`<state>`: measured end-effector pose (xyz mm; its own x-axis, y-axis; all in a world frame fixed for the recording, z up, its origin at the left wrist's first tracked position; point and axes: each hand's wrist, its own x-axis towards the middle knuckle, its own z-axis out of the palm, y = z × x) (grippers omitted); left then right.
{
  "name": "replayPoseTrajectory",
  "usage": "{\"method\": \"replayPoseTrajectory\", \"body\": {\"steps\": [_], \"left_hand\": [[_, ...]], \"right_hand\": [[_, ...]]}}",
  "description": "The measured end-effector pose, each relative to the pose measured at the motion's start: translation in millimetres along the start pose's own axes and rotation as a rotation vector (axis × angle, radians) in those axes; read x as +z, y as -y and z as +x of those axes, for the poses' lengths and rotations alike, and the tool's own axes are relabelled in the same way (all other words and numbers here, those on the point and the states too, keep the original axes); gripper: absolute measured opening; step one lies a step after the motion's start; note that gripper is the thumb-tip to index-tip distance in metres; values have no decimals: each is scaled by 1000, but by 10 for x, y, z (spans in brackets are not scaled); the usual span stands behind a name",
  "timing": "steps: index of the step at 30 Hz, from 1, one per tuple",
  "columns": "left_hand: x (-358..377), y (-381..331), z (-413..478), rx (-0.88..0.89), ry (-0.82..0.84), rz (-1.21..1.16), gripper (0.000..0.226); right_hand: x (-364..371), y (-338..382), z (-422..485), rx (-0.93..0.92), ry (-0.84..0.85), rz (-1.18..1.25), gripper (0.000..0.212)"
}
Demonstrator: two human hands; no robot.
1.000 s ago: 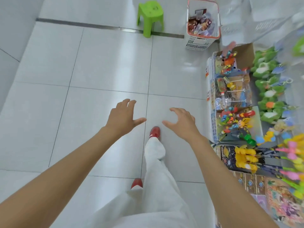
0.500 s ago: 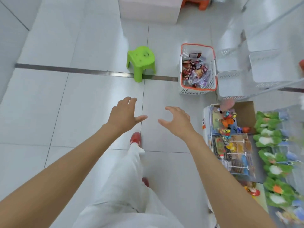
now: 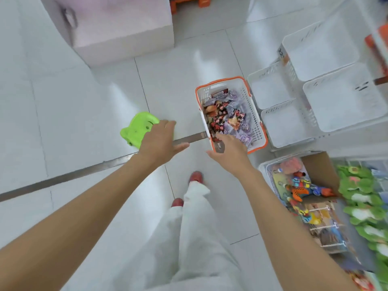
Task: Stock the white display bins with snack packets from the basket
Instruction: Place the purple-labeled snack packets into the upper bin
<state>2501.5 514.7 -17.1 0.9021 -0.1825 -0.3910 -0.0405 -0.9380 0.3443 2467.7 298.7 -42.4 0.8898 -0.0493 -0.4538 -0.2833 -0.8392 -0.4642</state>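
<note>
Single wide-angle view from head height, tilted steeply down and forward onto the tiled floor; basket near centre, white display bins toward upper right, edges blurred.

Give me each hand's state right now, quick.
Left hand: open, holding nothing, over the green stool.
Right hand: open, holding nothing, at the basket near end.
</note>
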Motion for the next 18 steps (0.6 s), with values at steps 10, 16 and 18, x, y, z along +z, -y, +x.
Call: {"method": "replayPoseTrajectory", "body": {"steps": [10,16,18], "left_hand": [[-325,-496,2985,223,96,145,76],[-246,-1046,3996,355,250,217,75],[-121,-1204,4260,439,280,266,72]], "right_hand": [[-526,-394,2313,265,-84,180,61],[-708,-707,2945,460,-108,282,64],[-662,-819,3077,509,-128,324,63]]}}
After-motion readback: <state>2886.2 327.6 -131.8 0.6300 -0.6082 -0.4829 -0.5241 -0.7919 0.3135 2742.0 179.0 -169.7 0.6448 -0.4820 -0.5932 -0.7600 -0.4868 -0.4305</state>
